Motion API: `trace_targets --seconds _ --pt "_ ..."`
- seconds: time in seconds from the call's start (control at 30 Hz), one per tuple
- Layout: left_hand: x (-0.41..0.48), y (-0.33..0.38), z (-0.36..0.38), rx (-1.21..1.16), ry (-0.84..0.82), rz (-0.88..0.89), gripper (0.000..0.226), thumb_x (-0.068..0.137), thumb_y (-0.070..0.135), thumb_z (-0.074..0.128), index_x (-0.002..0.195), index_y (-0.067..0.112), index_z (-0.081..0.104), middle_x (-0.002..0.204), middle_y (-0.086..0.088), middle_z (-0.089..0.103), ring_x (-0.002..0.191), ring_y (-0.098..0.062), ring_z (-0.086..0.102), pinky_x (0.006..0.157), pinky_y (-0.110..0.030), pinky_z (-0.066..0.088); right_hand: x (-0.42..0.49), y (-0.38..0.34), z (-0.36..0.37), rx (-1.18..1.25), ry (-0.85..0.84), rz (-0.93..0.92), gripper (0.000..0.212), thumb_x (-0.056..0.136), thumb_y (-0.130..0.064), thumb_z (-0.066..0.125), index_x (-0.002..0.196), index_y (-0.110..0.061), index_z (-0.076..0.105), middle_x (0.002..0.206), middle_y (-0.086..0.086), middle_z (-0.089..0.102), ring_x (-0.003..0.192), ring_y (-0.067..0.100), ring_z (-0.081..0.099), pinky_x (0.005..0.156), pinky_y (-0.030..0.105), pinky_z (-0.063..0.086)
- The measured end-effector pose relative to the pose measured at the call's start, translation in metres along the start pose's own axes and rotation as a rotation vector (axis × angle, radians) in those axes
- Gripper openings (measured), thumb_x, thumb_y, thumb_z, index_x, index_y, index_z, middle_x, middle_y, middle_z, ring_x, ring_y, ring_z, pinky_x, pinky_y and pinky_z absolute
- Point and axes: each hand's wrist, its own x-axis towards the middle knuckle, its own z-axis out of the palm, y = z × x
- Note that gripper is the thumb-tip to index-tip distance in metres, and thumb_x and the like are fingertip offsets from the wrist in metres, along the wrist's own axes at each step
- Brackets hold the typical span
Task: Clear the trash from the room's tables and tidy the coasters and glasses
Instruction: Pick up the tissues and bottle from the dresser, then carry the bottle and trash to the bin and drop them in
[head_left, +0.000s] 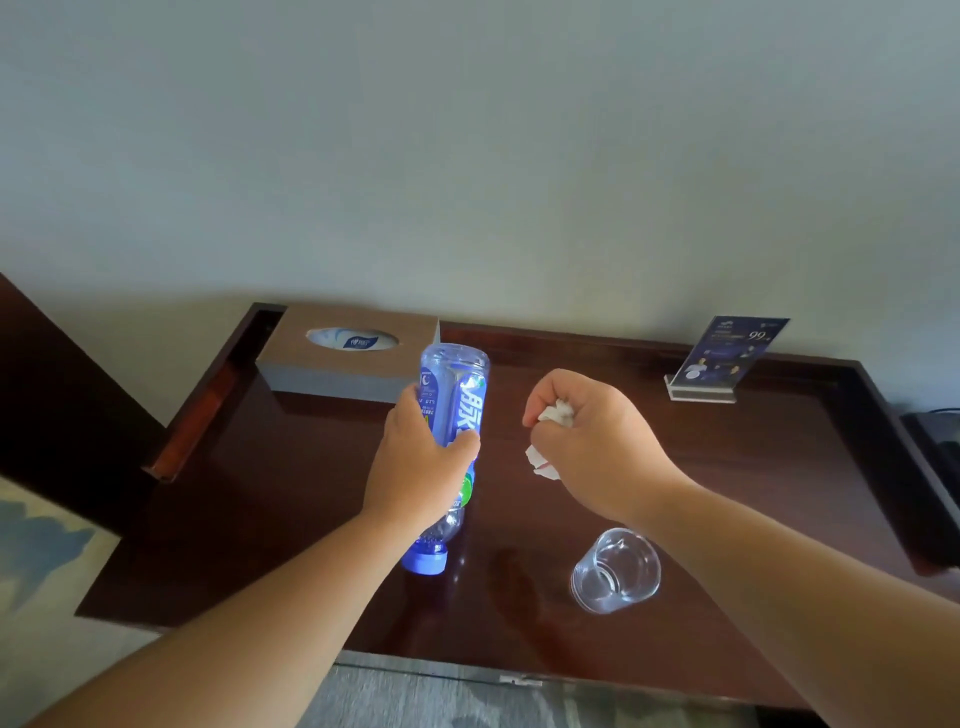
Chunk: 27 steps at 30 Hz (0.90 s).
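1. The left hand (415, 467) is wrapping its fingers round the middle of the blue plastic bottle (457, 395). The cap end is pointing back past the wrist, and I cannot tell whether it is touching the table (753, 493).
2. The right hand (592, 441) is clenching a crumpled white tissue (558, 413), with scraps poking out below the curled fingers.
3. A clear glass (615, 571) is sitting on the table behind those fingers, near the right wrist. A tissue box (343, 374) is sitting just beyond the left fingertips, and a sign card (727, 353) is standing well past the right knuckles.
4. The trash-gathering step seems to be under way. The next move is probably calling for both loads to be carried to a bin, though none is showing here. The glass is not yet tidied.
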Motion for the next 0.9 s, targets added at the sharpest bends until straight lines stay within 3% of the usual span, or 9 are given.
trace_targets --seconds 0.1,0.43,0.57,0.7,0.77,0.9 --pt "-0.005 0.020 -0.005 -0.061 0.003 0.068 0.041 0.070 0.039 0.061 0.107 0.037 0.043 0.099 0.012 0.060 0.086 -0.007 0.062 0.069 -0.029 0.049 -0.002 -0.008 -0.013 -0.007 0.017 -0.036 0.023 0.076 -0.006 0.051 0.072 -0.027 0.058 0.064 -0.003 0.067 0.052 0.008 0.063 0.045 0.020 0.048" --pt "-0.024 0.080 -0.025 -0.145 0.042 0.181 0.054 0.061 0.038 0.066 0.108 0.035 0.039 0.101 0.012 0.059 0.084 -0.007 0.064 0.077 -0.042 0.055 -0.007 -0.029 -0.056 -0.100 0.123 -0.185 0.018 0.077 -0.012 0.064 0.074 -0.026 0.053 0.082 -0.005 0.060 0.063 0.005 0.054 0.049 0.010 0.039" --pt "-0.031 0.096 -0.031 -0.188 0.042 0.272 0.057 0.063 0.036 0.068 0.111 0.035 0.037 0.102 0.019 0.059 0.086 0.001 0.063 0.075 -0.034 0.054 -0.012 -0.035 -0.071 -0.125 0.122 -0.210 0.026 0.074 -0.007 0.063 0.077 -0.029 0.049 0.088 -0.009 0.051 0.069 -0.004 0.051 0.051 0.009 0.040" --pt "-0.037 0.110 -0.036 -0.216 0.006 0.357 0.056 0.065 0.036 0.069 0.113 0.040 0.040 0.097 0.019 0.062 0.084 0.003 0.064 0.070 -0.025 0.051 -0.025 -0.045 -0.082 -0.087 0.132 -0.218 0.027 0.079 -0.004 0.054 0.081 -0.030 0.048 0.094 -0.003 0.053 0.074 0.001 0.057 0.053 0.016 0.049" --pt "-0.039 0.117 -0.038 -0.201 -0.010 0.397 0.053 0.066 0.038 0.068 0.110 0.043 0.040 0.095 0.020 0.063 0.083 0.002 0.064 0.070 -0.026 0.053 -0.033 -0.050 -0.087 -0.090 0.143 -0.210 0.027 0.080 -0.004 0.050 0.087 -0.031 0.050 0.096 -0.001 0.055 0.069 -0.004 0.055 0.047 0.011 0.043" --pt "-0.044 0.129 -0.041 -0.211 -0.064 0.457 0.051 0.064 0.041 0.067 0.109 0.042 0.042 0.095 0.020 0.063 0.082 0.000 0.065 0.071 -0.033 0.054 -0.049 -0.058 -0.095 -0.140 0.242 -0.159 0.035 0.080 -0.008 0.047 0.101 -0.036 0.052 0.102 -0.008 0.058 0.084 0.007 0.057 0.066 0.026 0.049"
